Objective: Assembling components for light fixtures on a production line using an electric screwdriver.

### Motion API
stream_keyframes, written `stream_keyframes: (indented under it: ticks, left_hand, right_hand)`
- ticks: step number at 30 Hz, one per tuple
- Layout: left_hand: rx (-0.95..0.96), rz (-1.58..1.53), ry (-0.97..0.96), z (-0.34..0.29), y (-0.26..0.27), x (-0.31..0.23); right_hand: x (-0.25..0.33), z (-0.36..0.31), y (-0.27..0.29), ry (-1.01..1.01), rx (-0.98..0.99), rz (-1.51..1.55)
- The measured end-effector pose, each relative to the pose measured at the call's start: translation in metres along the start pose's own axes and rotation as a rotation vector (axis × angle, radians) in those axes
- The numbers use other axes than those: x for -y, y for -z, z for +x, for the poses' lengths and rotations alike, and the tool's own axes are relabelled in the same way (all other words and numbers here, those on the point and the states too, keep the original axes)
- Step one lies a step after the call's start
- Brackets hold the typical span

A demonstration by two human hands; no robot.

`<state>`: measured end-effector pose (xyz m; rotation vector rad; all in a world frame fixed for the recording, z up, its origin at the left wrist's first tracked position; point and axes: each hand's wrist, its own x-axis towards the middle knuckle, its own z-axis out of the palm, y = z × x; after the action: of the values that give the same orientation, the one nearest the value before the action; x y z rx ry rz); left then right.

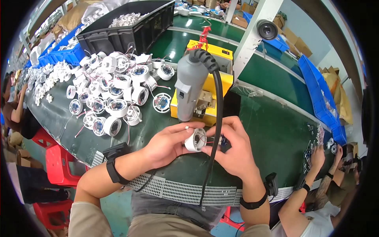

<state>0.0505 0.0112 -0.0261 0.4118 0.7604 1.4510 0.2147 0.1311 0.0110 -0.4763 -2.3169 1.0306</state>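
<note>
My left hand (pixel 170 145) is closed around a white ring-shaped plastic housing (pixel 196 140), its open side turned to the right. Thin red and dark wires cross the housing's mouth. At its right edge, the thumb and fingers of my right hand (pixel 233 148) are bent together. A small blue circuit board (pixel 224 142) shows within the right hand's grasp, partly covered by fingers and a black cable (pixel 215 138). A small white connector (pixel 186 127) sits at my left thumb. Just beyond my hands hangs a grey cylindrical power tool (pixel 190 87) with a side switch.
A yellow machine (pixel 224 81) stands behind the tool. Piled at left are several white housings with boards (pixel 118 85); a black crate (pixel 130 33) stands behind them. Blue bins (pixel 321 94) line the right side. A co-worker's hands (pixel 318 158) work over small parts at far right.
</note>
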Motion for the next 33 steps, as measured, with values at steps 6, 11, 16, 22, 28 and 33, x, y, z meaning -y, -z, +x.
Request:
stream_keyframes:
  ticks: [6,11,16,22,28,33]
  left_hand:
    - [-0.008,-0.064,-0.071,-0.001,0.001,0.006]
    - [0.057,-0.082,-0.119,0.000,0.008,0.013]
    - [0.093,-0.074,-0.145,0.001,0.012,0.016]
    - [0.222,-0.054,-0.214,-0.002,-0.002,0.012]
    - [0.320,-0.126,-0.198,-0.003,-0.003,0.015]
    - [0.349,-0.044,-0.236,-0.001,0.000,0.019]
  right_hand:
    - [-0.009,-0.001,0.003,0.116,-0.029,-0.086]
    - [0.003,-0.005,-0.001,-0.247,-0.002,0.283]
    - [-0.002,-0.005,0.001,-0.326,0.044,0.381]
    - [0.002,-0.008,-0.005,-0.032,0.021,0.609]
    - [0.001,-0.013,-0.021,-0.153,-0.043,0.464]
    - [0.004,-0.012,-0.023,-0.031,-0.088,0.258]
